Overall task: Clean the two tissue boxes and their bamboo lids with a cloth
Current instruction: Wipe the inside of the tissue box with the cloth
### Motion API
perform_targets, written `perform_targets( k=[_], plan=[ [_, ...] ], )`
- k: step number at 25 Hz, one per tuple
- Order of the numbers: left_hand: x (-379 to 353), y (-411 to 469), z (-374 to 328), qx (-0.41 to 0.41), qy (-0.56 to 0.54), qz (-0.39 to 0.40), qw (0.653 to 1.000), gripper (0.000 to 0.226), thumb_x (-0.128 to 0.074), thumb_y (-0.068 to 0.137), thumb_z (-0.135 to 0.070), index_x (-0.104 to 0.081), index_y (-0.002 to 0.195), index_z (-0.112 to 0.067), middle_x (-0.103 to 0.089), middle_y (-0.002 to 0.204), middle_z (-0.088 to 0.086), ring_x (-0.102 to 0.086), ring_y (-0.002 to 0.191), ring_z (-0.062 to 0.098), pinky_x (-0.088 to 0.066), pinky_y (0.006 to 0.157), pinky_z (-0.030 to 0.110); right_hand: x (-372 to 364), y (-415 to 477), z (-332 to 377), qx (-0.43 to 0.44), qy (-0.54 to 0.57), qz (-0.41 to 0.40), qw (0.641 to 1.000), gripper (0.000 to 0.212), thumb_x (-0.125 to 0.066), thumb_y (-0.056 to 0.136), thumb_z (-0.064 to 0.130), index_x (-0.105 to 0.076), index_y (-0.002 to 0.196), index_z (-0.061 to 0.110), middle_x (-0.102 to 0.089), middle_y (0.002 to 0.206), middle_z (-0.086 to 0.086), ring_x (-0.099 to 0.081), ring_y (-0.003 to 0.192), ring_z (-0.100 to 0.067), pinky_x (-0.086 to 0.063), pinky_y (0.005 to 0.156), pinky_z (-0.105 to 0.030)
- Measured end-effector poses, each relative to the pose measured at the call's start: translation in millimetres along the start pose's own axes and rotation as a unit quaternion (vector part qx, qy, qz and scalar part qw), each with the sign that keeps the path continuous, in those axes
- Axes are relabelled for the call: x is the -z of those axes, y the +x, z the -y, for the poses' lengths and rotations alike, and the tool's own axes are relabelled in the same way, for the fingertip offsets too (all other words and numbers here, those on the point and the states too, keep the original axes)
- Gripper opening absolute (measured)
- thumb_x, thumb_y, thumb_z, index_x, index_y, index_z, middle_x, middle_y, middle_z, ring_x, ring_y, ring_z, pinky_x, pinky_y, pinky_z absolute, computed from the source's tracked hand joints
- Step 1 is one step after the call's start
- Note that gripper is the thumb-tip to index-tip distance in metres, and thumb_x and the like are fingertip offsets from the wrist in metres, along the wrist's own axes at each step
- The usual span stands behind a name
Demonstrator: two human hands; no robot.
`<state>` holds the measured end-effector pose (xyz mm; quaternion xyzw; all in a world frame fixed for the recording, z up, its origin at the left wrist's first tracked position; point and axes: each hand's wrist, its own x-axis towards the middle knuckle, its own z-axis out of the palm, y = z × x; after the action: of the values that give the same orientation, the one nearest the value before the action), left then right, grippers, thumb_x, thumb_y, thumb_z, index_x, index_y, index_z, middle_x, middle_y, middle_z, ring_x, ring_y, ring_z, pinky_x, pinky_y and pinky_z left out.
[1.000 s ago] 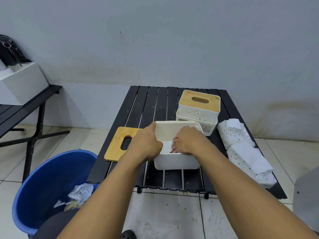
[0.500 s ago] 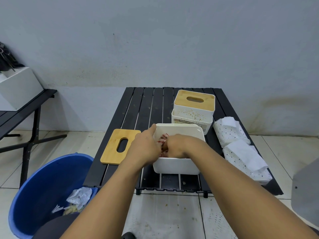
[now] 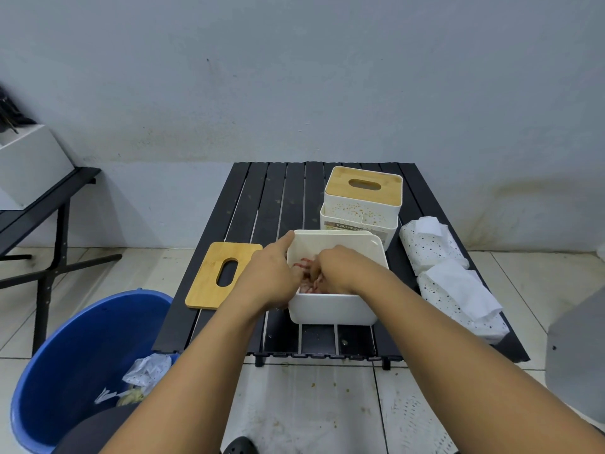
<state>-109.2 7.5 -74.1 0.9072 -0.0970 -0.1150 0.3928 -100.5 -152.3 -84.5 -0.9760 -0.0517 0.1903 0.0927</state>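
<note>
Right grip [image 3: 337, 270] slid left (cloth [image 3: 302, 268] beneath, inside box [image 3: 330, 309])

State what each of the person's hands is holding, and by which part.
The left hand grips the open white box by its left rim; right hand holds a bunched cloth inside it.

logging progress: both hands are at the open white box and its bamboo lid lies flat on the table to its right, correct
Not quite: the head view shows the bamboo lid lying flat on the table to the left of the open white box, not the right. Both hands are at the box, the left hand gripping its wall, the right hand on the cloth inside.
</note>
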Motion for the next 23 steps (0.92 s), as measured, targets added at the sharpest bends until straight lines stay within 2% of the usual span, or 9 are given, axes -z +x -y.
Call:
perform_targets(
  k=[3, 5, 7, 9, 11, 13, 15, 19, 23],
  plan=[
    [0, -3, -3, 0.000, 0.005, 0.002, 1.000, 0.067, -0.058, 0.094, -0.005, -0.040, 0.153, -0.033, -0.062, 0.129, -0.002, -0.062, 0.107, 0.026, -0.065, 0.075, 0.041, 1, 2, 7, 0.013, -0.035, 0.063, 0.997, 0.026, -0.070, 0.091, 0.020, -0.073, 0.117, 0.017, -0.067, 0.106, -0.006, -0.060, 0.095, -0.025, -0.049, 0.086, -0.033],
    [1, -2, -2, 0.009, -0.001, 0.008, 1.000, 0.069, -0.058, 0.094, -0.003, -0.040, 0.152, -0.035, -0.060, 0.132, -0.002, -0.062, 0.108, 0.029, -0.066, 0.070, 0.042, 2, -2, 7, -0.013, -0.093, 0.034, 0.995, 0.030, -0.070, 0.092, 0.021, -0.067, 0.121, 0.012, -0.059, 0.097, -0.003, -0.055, 0.091, -0.024, -0.048, 0.084, -0.034],
    [6, 0, 0, 0.015, 0.000, 0.007, 1.000, 0.065, -0.058, 0.093, -0.004, -0.043, 0.148, -0.037, -0.061, 0.130, -0.001, -0.063, 0.107, 0.030, -0.066, 0.066, 0.045, 15, -13, 4, 0.004, -0.089, -0.004, 0.996, 0.026, -0.068, 0.094, 0.025, -0.067, 0.118, 0.016, -0.058, 0.107, 0.004, -0.050, 0.091, -0.019, -0.043, 0.081, -0.028],
    [13, 3, 2, 0.026, -0.016, 0.001, 1.000, 0.062, -0.055, 0.093, -0.004, -0.048, 0.144, -0.038, -0.063, 0.118, -0.002, -0.065, 0.102, 0.030, -0.066, 0.063, 0.048, 34, -30, -2, 0.027, 0.015, -0.043, 0.999, 0.016, -0.070, 0.092, 0.030, -0.072, 0.106, 0.023, -0.061, 0.114, 0.007, -0.053, 0.094, -0.015, -0.042, 0.075, -0.024],
    [22, 5, 4, 0.043, -0.027, -0.012, 0.999, 0.061, -0.051, 0.093, -0.004, -0.051, 0.144, -0.037, -0.062, 0.105, -0.006, -0.066, 0.097, 0.029, -0.065, 0.063, 0.049, 59, -49, -9, 0.025, 0.156, -0.126, 0.979, 0.009, -0.073, 0.086, 0.032, -0.074, 0.092, 0.026, -0.068, 0.110, 0.004, -0.061, 0.095, -0.019, -0.049, 0.071, -0.027],
    [27, 8, 7, 0.064, -0.040, -0.012, 0.997, 0.060, -0.049, 0.093, -0.008, -0.049, 0.147, -0.034, -0.065, 0.113, -0.002, -0.066, 0.097, 0.027, -0.066, 0.066, 0.049, 80, -68, -17, 0.023, 0.249, -0.184, 0.951, 0.009, -0.069, 0.086, 0.027, -0.072, 0.082, 0.019, -0.069, 0.104, 0.001, -0.064, 0.095, -0.020, -0.051, 0.076, -0.031],
    [27, 11, 8, 0.082, -0.044, -0.007, 0.996, 0.063, -0.048, 0.094, -0.012, -0.043, 0.154, -0.033, -0.064, 0.126, 0.003, -0.068, 0.098, 0.028, -0.066, 0.068, 0.048, 84, -83, -19, 0.033, 0.281, -0.159, 0.946, 0.016, -0.067, 0.085, 0.028, -0.069, 0.080, 0.012, -0.067, 0.103, -0.002, -0.064, 0.097, -0.021, -0.052, 0.082, -0.036],
    [24, 11, 8, 0.065, -0.009, -0.009, 0.998, 0.055, -0.047, 0.097, -0.011, -0.051, 0.148, -0.033, -0.069, 0.122, 0.005, -0.070, 0.096, 0.029, -0.066, 0.073, 0.049, 48, -82, 1, 0.076, 0.054, -0.028, 0.995, 0.018, -0.072, 0.083, 0.042, -0.064, 0.085, 0.025, -0.066, 0.100, 0.003, -0.064, 0.092, -0.021, -0.058, 0.081, -0.040],
    [25, 9, 6, 0.052, 0.017, -0.002, 0.999, 0.050, -0.041, 0.100, -0.009, -0.054, 0.142, -0.033, -0.069, 0.113, 0.003, -0.071, 0.090, 0.035, -0.065, 0.069, 0.052, 54, -78, -9, 0.025, 0.011, 0.018, 0.999, 0.023, -0.079, 0.080, 0.032, -0.063, 0.096, 0.024, -0.066, 0.102, 0.003, -0.065, 0.092, -0.022, -0.060, 0.080, -0.039]
  ],
)
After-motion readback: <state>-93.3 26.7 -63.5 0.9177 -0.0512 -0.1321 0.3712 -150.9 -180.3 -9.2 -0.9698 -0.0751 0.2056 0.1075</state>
